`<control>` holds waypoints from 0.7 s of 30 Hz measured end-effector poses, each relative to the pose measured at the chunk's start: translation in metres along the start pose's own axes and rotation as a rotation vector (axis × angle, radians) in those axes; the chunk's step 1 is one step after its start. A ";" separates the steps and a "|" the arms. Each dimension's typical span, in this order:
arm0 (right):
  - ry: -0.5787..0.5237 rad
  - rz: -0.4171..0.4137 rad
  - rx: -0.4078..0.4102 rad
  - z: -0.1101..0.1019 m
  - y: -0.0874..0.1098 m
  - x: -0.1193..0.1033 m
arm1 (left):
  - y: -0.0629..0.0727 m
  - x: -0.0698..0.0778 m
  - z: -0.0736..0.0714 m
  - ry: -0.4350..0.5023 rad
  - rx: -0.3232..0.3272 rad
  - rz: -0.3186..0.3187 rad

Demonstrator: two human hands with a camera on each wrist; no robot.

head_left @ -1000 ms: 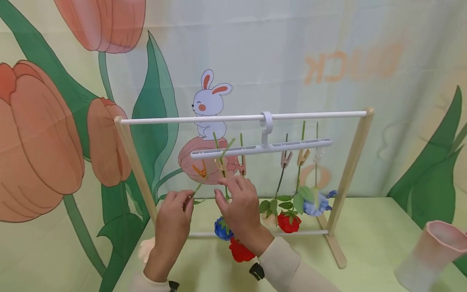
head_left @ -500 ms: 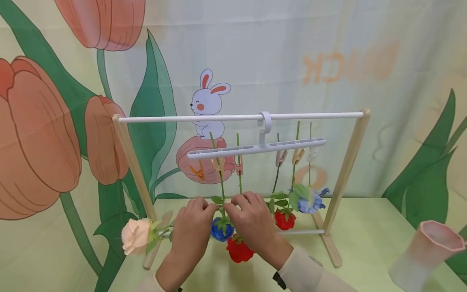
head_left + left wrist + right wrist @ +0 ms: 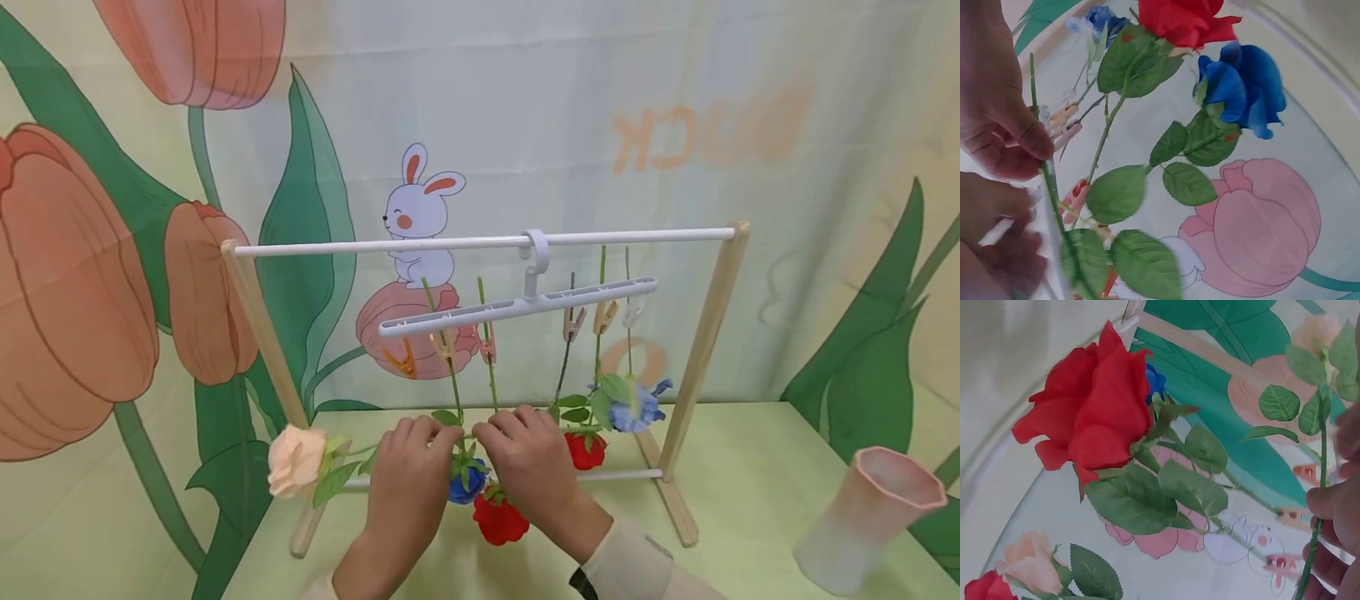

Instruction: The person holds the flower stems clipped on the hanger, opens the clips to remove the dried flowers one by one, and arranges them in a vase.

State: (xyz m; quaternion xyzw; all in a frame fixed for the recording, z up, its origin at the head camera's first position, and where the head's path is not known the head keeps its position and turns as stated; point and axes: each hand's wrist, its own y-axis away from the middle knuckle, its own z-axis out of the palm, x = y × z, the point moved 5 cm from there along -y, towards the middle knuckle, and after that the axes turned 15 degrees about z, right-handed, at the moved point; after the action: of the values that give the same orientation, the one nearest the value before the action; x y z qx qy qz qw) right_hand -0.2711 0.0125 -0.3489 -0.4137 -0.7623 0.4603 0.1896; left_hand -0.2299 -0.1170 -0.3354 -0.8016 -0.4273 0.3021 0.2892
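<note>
A peach rose (image 3: 296,461) lies level across the front of the rack, its bloom to the left. My right hand (image 3: 531,467) pinches its green stem (image 3: 1315,547) near the cut end. Along the same stem, my left hand (image 3: 411,479) has bent fingers close to it, left of the right hand. Its fingers are blurred in the left wrist view, and their contact with the stem cannot be made out. Just beyond the hands hang a blue rose (image 3: 467,481) and a red rose (image 3: 501,521), heads down. An orange clip (image 3: 401,362) above holds no stem.
A grey clip hanger (image 3: 517,308) hangs from the white rod (image 3: 375,247) of a wooden rack (image 3: 705,350). At its right half hang another red rose (image 3: 585,451) and a light blue flower (image 3: 636,410). A pink-and-white vase (image 3: 873,517) stands at the right.
The left hand came down from the orange clip with the peach rose, toward the right hand. The bloom rose slightly over the last half second, and the stem's end now shows right of the right hand.
</note>
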 end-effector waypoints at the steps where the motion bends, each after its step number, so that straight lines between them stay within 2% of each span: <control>1: -0.011 0.012 0.024 -0.002 0.000 0.003 | 0.001 0.003 -0.001 0.034 0.051 0.037; 5: -0.082 0.079 0.107 -0.011 0.000 0.017 | 0.007 0.015 0.001 0.158 0.191 0.170; 7: -0.119 0.121 0.138 -0.018 0.001 0.026 | 0.010 0.014 0.008 0.207 0.202 0.147; 9: -0.159 0.174 0.159 -0.027 0.002 0.037 | 0.010 0.008 0.018 0.250 0.184 0.038; 15: -0.200 0.373 0.241 -0.061 0.009 0.077 | -0.001 -0.026 0.046 0.481 0.103 -0.431; 19: -0.183 0.493 0.300 -0.082 0.014 0.107 | -0.008 -0.042 0.062 0.648 0.094 -0.635; 21: -0.176 0.559 0.314 -0.092 0.017 0.122 | -0.011 -0.047 0.068 0.703 0.095 -0.698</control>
State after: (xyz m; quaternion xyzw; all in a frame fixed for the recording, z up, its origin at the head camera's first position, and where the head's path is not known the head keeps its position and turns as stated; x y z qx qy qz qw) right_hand -0.2729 0.1653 -0.3283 -0.5310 -0.5526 0.6403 0.0510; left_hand -0.3066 -0.1385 -0.3609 -0.6500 -0.5327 -0.0821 0.5357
